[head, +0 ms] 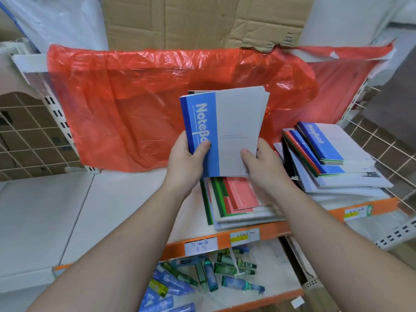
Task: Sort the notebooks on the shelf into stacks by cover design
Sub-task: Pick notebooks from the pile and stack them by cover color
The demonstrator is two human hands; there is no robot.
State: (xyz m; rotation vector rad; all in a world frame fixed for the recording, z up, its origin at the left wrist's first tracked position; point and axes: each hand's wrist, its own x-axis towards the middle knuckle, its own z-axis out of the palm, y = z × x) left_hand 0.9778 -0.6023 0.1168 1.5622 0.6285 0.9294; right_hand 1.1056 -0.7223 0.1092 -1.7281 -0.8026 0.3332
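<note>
Blue notebook bundle (236,124) — left hand (186,159), right hand (264,168) grip it | two shelf stacks (242,204)

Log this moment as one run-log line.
left hand: holds blue notebooks | right hand: holds same notebooks | mixed pile: on shelf under them | right pile: blue notebook on top

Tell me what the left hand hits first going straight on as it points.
The left hand, with its notebooks, would likely meet the red plastic sheet behind the shelf; depth unclear.
</note>
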